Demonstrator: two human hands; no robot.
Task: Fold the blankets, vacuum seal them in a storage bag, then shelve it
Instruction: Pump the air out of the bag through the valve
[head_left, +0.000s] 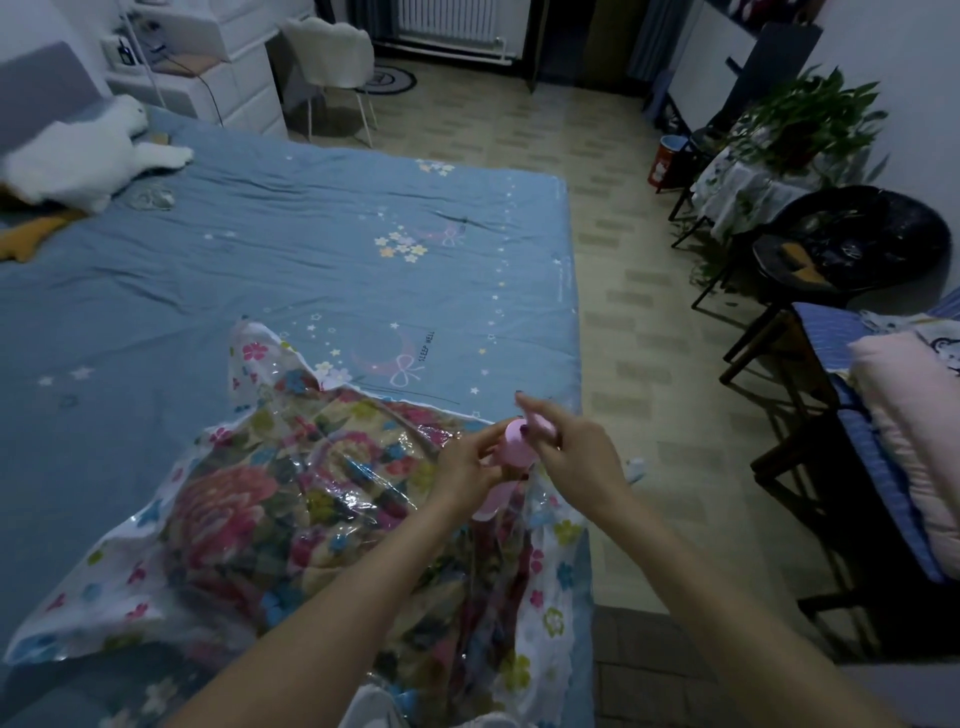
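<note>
A clear storage bag (130, 587) printed with small flowers lies on the near part of the bed (260, 249). A folded floral blanket (291, 499) shows through its plastic. A pink hand pump (511, 452) stands upright on the bag near the bed's right edge. My left hand (465, 470) grips the pump's body. My right hand (576, 457) is closed around the pump's pink handle at the top. The pump's base is partly hidden by my hands.
A white plush toy (78, 161) lies at the bed's far left. Folded pink and blue bedding (904, 415) is stacked on a chair to the right. A black round chair (852, 244), a plant table (779, 171) and a white chair (332, 57) stand on the tiled floor.
</note>
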